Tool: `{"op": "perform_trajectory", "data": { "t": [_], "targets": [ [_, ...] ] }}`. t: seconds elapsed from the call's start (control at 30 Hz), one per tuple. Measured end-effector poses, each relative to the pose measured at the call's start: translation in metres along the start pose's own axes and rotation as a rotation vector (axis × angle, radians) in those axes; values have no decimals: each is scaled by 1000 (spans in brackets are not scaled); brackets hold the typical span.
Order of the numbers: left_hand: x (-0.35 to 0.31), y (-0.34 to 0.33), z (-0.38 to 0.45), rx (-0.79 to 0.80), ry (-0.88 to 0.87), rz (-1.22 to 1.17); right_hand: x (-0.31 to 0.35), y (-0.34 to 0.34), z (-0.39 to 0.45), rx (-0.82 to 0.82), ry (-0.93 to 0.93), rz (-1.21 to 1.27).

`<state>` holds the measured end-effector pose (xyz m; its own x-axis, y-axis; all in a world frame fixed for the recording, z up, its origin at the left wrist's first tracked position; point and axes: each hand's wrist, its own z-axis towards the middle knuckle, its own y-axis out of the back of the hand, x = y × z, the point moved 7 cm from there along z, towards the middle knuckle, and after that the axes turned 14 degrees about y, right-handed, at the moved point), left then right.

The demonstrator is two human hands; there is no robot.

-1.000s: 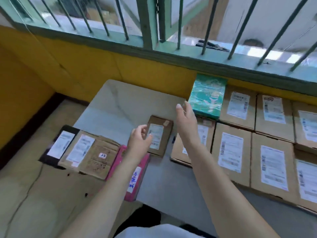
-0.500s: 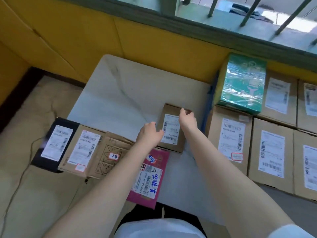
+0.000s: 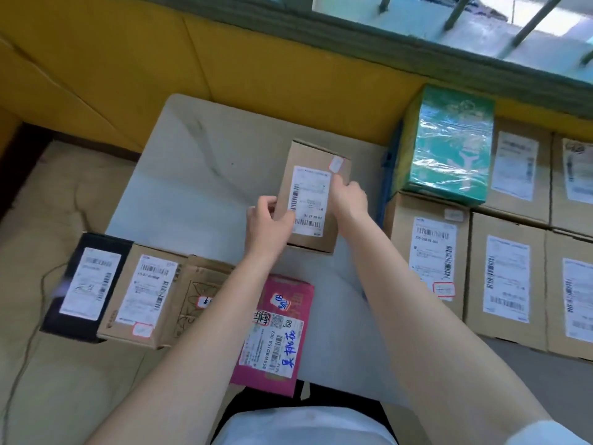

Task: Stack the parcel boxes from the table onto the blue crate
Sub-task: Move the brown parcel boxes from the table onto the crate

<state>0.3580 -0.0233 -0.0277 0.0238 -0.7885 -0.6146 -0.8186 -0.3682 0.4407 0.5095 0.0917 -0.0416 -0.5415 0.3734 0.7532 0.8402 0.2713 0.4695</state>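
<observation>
Our forearms bare from wrists back; white short sleeve (image 3: 542, 433) at right upper arm; white top (image 3: 301, 427), dark garment (image 3: 256, 401) below.

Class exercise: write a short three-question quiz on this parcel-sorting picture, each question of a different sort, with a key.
1. True or false: both hands grip the brown parcel box on the table.
2. What lies nearest the person, under the left forearm? A) green wrapped box B) pink parcel C) black parcel
3. Fill in: the green wrapped box rests on top of brown ____.

Key: 1 true, left hand and right hand; 2 B, pink parcel; 3 boxes.
</observation>
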Motion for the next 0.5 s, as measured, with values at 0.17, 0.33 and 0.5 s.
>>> {"op": "perform_trajectory", "data": {
  "t": [0.17, 0.33, 0.5],
  "targets": [
    [-49, 27, -38, 93, -167, -329, 68, 60, -36, -66, 218, 95],
    [-71, -10, -87, 328, -163, -410, 68, 141, -88, -206, 384, 92],
    [-90, -68, -146, 484, -183, -434, 26, 228, -124, -326, 406, 153]
  ]
}}
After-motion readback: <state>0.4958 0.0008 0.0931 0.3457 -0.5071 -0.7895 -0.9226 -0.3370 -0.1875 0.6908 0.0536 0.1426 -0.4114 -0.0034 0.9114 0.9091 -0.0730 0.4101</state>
